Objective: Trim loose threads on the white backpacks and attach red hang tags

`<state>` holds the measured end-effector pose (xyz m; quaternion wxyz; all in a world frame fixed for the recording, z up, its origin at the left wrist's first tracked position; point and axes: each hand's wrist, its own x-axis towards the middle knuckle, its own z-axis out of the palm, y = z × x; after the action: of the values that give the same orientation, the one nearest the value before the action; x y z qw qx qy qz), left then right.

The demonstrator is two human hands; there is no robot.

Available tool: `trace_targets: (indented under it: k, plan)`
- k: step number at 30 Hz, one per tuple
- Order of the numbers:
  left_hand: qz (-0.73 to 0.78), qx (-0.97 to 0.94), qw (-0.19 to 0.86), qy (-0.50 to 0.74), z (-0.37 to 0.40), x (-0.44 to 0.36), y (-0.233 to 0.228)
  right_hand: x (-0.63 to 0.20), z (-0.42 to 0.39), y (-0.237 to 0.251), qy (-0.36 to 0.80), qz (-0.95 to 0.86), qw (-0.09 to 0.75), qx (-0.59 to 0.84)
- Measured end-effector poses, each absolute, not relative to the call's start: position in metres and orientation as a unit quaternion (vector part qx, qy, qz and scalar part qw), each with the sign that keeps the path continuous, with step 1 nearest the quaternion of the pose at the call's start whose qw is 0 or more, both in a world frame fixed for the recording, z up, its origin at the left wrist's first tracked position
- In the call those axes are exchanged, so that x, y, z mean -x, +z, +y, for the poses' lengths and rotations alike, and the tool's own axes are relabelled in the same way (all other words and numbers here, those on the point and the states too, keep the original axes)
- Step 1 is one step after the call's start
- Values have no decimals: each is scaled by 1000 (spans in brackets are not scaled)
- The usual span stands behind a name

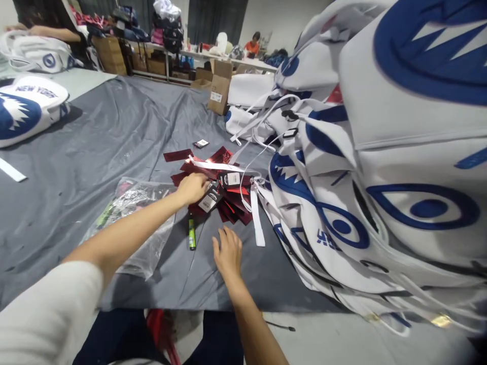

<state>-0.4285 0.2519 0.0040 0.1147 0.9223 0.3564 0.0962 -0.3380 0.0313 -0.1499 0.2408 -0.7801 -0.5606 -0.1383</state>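
My left hand (pixel 193 188) reaches onto a loose pile of shiny dark red strips (pixel 238 205). Its fingers are bent down at the edge of a black hang tag (pixel 210 198) with a white label; the fingertips are hidden. Another black tag (pixel 230 179) lies on the strips beside it, under a white strap (pixel 216 165). My right hand (pixel 228 249) is near the pile's front edge, fingers stretched out and nothing in them. Between the two hands lies a small green tube (pixel 192 233). A clear plastic bag (pixel 142 223) is partly under my left forearm.
White backpacks (pixel 327 203) with blue shark-face prints are heaped high on the right, their straps trailing toward the pile. A single tag (pixel 201 144) lies beyond the strips. A white bag (pixel 32 106) sits far left, a cardboard box (pixel 219 87) at the back. Other people work in the background.
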Motion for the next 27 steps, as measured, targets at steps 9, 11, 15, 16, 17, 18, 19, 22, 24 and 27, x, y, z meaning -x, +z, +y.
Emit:
trace_targets:
  k: [9, 11, 15, 16, 17, 18, 19, 22, 24, 27]
  plan:
    - [378, -923, 44, 60, 338, 338, -14, 342, 31, -142, -104, -548, 262, 788]
    - [363, -929, 8, 63, 345, 333, -13, 343, 31, -141, -96, -545, 266, 789]
    - [342, -935, -43, 81, 334, 328, -1, 344, 31, -138, -87, -535, 279, 792]
    - [337, -935, -50, 99, 324, 329, 4, 344, 31, -138, -85, -535, 282, 792]
    - [337, -932, -51, 122, 311, 331, 10, 344, 32, -137, -84, -536, 284, 791]
    - [333, -932, -37, 139, 296, 333, 15, 344, 32, -137, -83, -537, 286, 789]
    - [318, -938, -1, 140, 281, 336, 19, 344, 33, -137, -82, -538, 287, 788]
    - [223, -954, 186, 72, 251, 344, 29, 344, 35, -139, -93, -532, 287, 791]
    - [253, -932, 239, 99, 259, 346, 30, 344, 35, -140, -99, -530, 291, 791]
    - [423, -846, 222, 236, 302, 337, 19, 344, 35, -139, -94, -534, 294, 787]
